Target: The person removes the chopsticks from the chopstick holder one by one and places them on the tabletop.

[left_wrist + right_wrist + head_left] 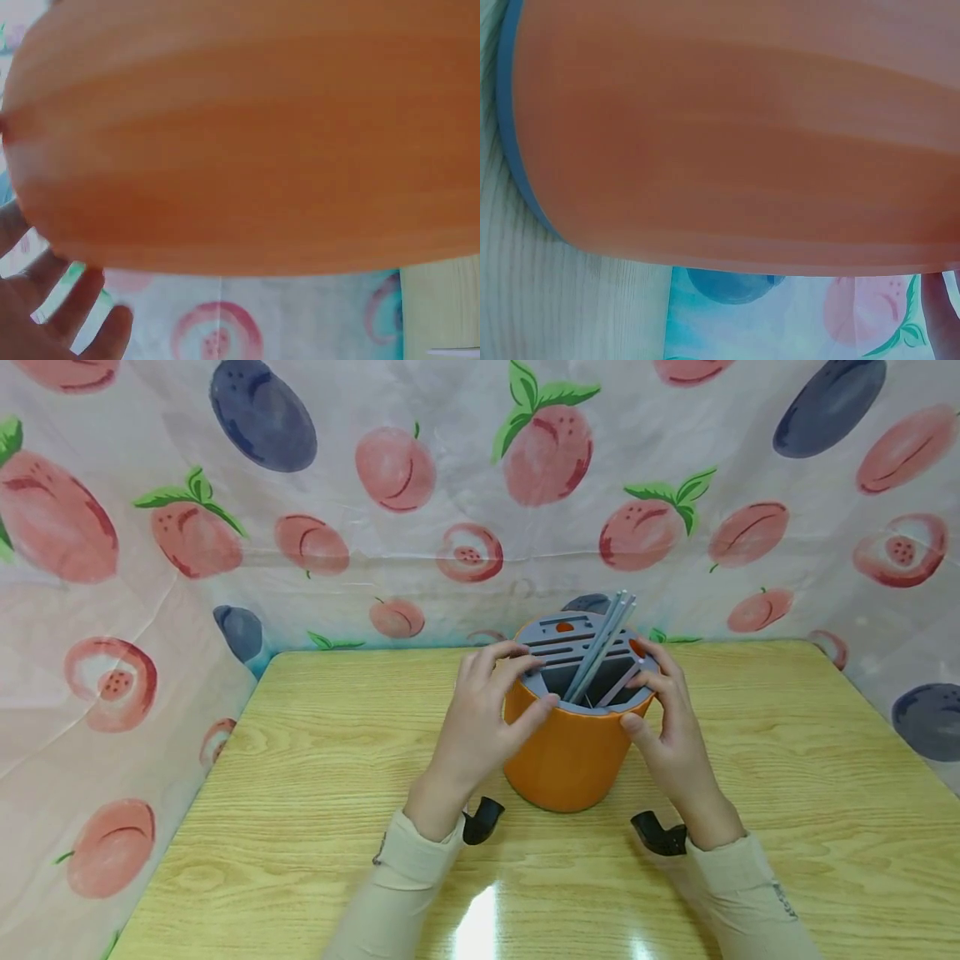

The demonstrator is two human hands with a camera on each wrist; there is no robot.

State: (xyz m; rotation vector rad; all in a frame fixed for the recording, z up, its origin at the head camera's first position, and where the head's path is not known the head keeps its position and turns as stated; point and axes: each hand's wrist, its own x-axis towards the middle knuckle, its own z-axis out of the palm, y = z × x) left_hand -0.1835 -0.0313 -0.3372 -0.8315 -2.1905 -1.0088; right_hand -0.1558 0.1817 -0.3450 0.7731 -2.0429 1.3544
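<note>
Orange holder (pixel 567 764) stands upright on your surface (pixel 337 777), slotted grey top (pixel 532 633) facing up. Your left hand (pixel 480 714) and right hand (pixel 675 739) grip it from 2 sides, fingers clamped at the rim (pixel 592 712). Slim grey sticks (pixel 596 649) lean out of its front compartment (pixel 558 681).

yellow wood-grain counter (pixel 300 793) before me, pale cloth (pixel 457 402) printed with pink and dark-blue fruit (pixel 395 468) behind the counter and along its sides, bright glare (pixel 477 922) on the counter nearest me
</note>
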